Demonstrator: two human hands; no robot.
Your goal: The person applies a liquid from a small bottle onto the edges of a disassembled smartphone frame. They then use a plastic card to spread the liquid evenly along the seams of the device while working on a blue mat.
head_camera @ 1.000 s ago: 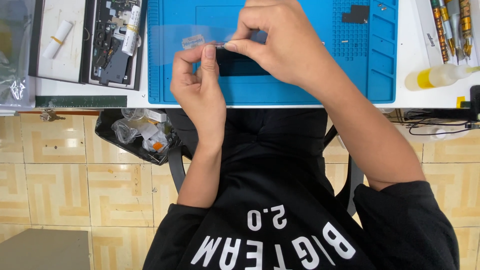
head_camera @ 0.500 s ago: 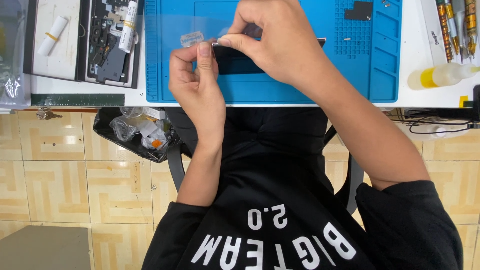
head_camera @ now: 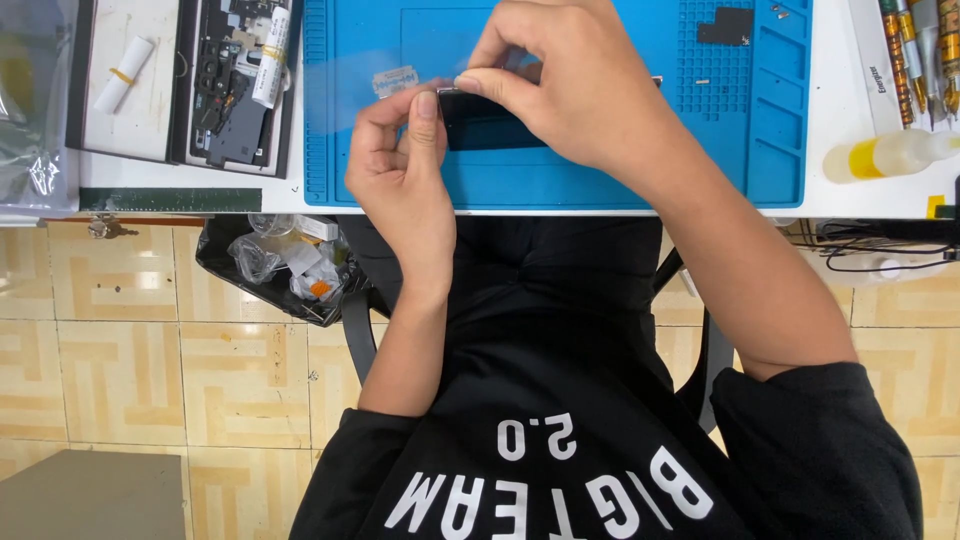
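Blue work mat as landmark. Left of mat: open tray of dark parts, white roll. Right of mat: yellow-liquid bottle, row of tools. Below mat edge: black bag of scraps.

Left hand raised, thumb and fingers pinching left end of dark phone-like slab. Right hand arched over slab, fingertips gripping its top edge. Slab over mat centre, between both hands, largely hidden. Clear film at left fingertips.

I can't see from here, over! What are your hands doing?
Left hand and right hand both pinch the dark phone over the blue mat. Clear film beside it. Nothing blocking.
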